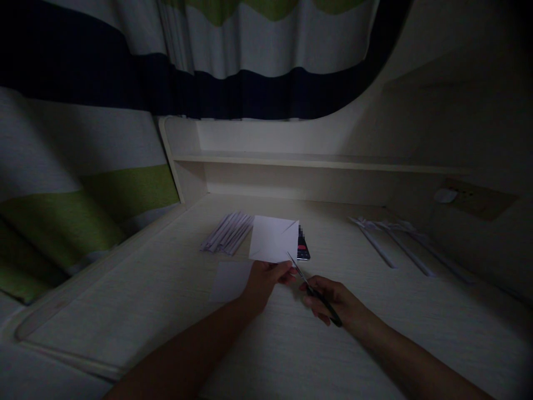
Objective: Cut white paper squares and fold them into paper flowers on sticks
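Observation:
A square white sheet of paper [272, 239] is held up over the table by my left hand [266, 279], which pinches its lower edge near the right corner. Slits run inward from some of its corners. My right hand [327, 300] grips a pair of scissors [322, 304] with black handles. Their blades point up and left, with the tips at the paper's lower right corner. Partly behind the paper lies a phone [304, 250] with a lit screen. Another white sheet [229, 279] rests flat on the table, partly covered by my left hand and forearm.
Several narrow folded paper strips [228, 232] lie in a bundle left of the held sheet. On the right are several paper sticks [402, 244] with folded tops. A shelf [308, 161] spans the table's back, below a striped curtain [266, 83]. A socket plate [474, 197] is on the right wall.

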Demonstrator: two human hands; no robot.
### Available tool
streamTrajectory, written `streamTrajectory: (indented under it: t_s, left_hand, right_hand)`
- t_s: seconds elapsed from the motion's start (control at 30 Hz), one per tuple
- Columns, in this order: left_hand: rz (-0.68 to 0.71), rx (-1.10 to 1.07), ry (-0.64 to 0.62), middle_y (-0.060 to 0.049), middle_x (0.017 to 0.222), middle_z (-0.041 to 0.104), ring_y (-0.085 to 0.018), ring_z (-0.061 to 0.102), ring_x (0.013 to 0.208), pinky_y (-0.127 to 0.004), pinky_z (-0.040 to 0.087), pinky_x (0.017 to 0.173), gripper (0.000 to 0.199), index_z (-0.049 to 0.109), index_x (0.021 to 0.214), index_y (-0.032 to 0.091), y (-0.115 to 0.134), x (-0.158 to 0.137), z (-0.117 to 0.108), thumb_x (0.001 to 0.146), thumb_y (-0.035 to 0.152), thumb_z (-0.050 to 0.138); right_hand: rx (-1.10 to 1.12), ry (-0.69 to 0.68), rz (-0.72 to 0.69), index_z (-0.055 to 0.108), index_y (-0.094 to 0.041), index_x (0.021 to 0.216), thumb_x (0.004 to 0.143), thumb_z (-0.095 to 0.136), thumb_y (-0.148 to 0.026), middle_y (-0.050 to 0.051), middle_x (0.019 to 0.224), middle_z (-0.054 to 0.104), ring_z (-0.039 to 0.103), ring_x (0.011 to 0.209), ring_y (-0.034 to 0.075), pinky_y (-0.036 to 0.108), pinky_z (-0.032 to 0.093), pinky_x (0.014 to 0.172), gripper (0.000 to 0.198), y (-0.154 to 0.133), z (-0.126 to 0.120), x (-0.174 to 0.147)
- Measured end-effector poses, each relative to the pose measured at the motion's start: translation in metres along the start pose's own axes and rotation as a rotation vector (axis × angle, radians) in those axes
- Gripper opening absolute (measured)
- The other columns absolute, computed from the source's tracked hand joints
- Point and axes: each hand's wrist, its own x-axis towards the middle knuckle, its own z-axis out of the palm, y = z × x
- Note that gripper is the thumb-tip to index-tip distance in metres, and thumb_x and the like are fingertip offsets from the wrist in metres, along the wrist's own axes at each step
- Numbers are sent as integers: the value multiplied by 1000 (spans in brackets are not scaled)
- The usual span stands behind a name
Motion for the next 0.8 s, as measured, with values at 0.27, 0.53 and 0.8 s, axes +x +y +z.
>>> streamTrajectory:
  t_s: [0.27,0.53,0.8]
  left_hand:
    - [-14,-17,1,-4,61,64,-11,55,50,-22,40,50,15,63,67,12,0,0,0,63,26,62]
    - [-33,14,-26,-4,62,64,-11,54,49,-22,40,48,16,63,66,11,0,-1,0,63,27,62]
    - [-27,15,-63,-4,63,64,-10,54,50,-23,41,50,17,63,68,12,-1,-3,0,64,28,61]
  right_hand:
    - [-43,39,28,48,-17,78,63,61,-42,-11,40,37,30,29,3,18,22,30,32,0,-2,0]
    - [-62,52,8,48,-17,81,65,60,-40,-9,43,43,32,30,3,17,26,29,31,6,-3,2]
    - [-54,76,33,48,-18,81,63,62,-40,-9,43,42,33,31,4,17,25,29,31,6,-4,1]
